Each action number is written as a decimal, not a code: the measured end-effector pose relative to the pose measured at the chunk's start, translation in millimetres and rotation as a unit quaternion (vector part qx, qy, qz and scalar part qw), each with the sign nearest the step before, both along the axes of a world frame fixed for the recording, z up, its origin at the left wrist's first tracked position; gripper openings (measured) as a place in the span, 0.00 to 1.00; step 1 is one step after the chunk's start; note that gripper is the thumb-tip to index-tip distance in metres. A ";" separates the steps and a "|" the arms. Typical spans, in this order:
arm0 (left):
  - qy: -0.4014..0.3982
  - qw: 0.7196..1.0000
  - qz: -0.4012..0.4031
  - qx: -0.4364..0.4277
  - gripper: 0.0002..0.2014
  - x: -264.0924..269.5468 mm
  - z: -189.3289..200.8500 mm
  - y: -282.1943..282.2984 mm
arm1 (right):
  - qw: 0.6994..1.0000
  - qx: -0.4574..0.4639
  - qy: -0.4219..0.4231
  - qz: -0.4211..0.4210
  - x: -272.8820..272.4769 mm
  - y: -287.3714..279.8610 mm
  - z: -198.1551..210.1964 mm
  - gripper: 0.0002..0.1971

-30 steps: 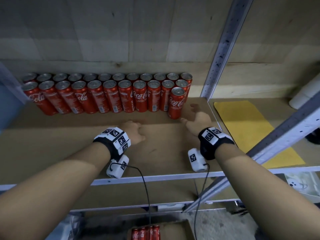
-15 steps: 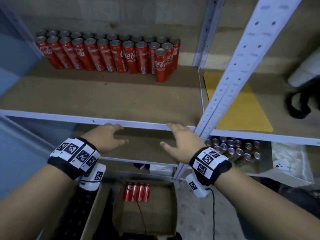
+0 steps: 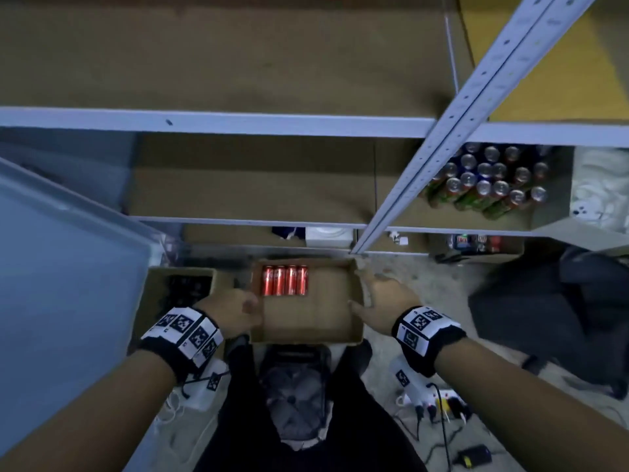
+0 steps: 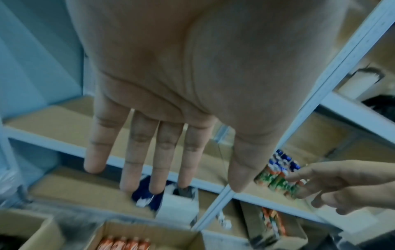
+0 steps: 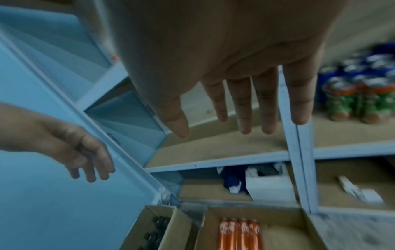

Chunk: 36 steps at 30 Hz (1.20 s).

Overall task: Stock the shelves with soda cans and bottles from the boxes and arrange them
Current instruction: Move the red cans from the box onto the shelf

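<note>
An open cardboard box [image 3: 306,321] sits on the floor below the shelves. Several red soda cans [image 3: 285,280] lie side by side at its far left end, also visible in the wrist views as cans [image 4: 124,243] and cans [image 5: 239,235]. My left hand [image 3: 238,310] hovers over the box's left wall and my right hand [image 3: 381,298] over its right wall. In the wrist views the left hand [image 4: 183,169] and the right hand [image 5: 218,118] have straight, spread fingers and hold nothing, well above the box [image 5: 284,236].
A second box of dark bottles [image 3: 183,287] stands left of the can box. Green and blue cans [image 3: 490,182] fill the lower right shelf behind a slanted metal upright [image 3: 442,141]. A fan [image 3: 292,386], a power strip [image 3: 439,400] and a dark bag [image 3: 551,301] lie on the floor.
Both hands have left the upper shelf with its rows of red cans and dropped down towards the box on the floor. The view has tilted from the shelf to the floor.
</note>
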State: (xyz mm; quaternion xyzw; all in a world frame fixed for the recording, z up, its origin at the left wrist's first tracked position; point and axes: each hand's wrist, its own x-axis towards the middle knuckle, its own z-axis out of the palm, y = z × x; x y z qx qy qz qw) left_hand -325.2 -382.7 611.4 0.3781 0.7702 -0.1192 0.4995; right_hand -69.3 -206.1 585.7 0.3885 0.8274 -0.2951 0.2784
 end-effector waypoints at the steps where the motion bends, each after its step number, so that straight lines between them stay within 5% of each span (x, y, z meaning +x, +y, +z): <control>1: -0.007 1.000 -0.006 -0.010 0.22 -4.6 -17.9 -7.3 | 1.000 -0.013 -0.011 -0.019 -1.8 -8.6 -17.1 0.39; 6: -0.021 1.000 -0.001 -0.004 0.26 -24.6 -107.6 -40.8 | 0.991 -0.068 -0.075 -0.086 -19.7 -45.9 -106.7 0.40; 10: -0.019 1.000 0.015 -0.014 0.12 -40.0 -179.4 -58.9 | 0.979 -0.109 -0.098 -0.142 -35.6 -65.1 -179.2 0.41; 14: -0.038 0.999 0.025 -0.025 0.11 -57.6 -254.2 -62.4 | 0.970 -0.127 -0.109 -0.175 -54.5 -68.1 -246.4 0.40; 27: -0.011 0.996 0.081 -0.034 0.26 -60.1 -476.2 -37.8 | 0.978 -0.111 -0.164 -0.069 -84.6 -44.1 -471.2 0.39; 36: -0.026 0.998 0.040 -0.033 0.22 -55.5 -614.1 12.2 | 0.982 -0.085 -0.168 -0.003 -100.2 -9.7 -593.2 0.37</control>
